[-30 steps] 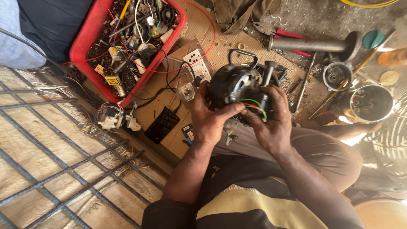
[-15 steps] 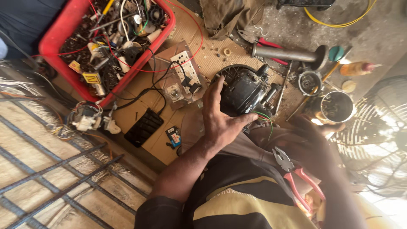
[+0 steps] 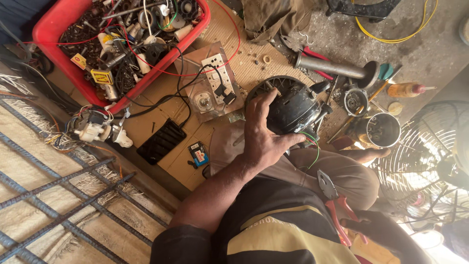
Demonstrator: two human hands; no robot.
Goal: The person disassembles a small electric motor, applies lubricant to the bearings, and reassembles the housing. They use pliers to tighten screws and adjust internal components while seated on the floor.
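On the person's lap, above the knee, the black fan motor (image 3: 292, 108) is now kept by the left hand (image 3: 261, 138) alone, the fingers spread over its rounded body and closed on it. A second ago both hands were holding this motor together; since then the right hand (image 3: 378, 234) has moved away to the right side and now grips a pair of red-handled pliers (image 3: 337, 208), with the jaws pointing toward the motor's green wires (image 3: 312, 142). The hands are therefore well apart, and the work seems to pass from holding to using a tool on the wires.

The red plastic crate (image 3: 49, 29) at the upper left is full of mixed small parts: screws, cables, capacitors and white plastic pieces. Near the motor, on the right, stands a round metal can (image 3: 383, 129); its inside is dark and the content cannot be told.
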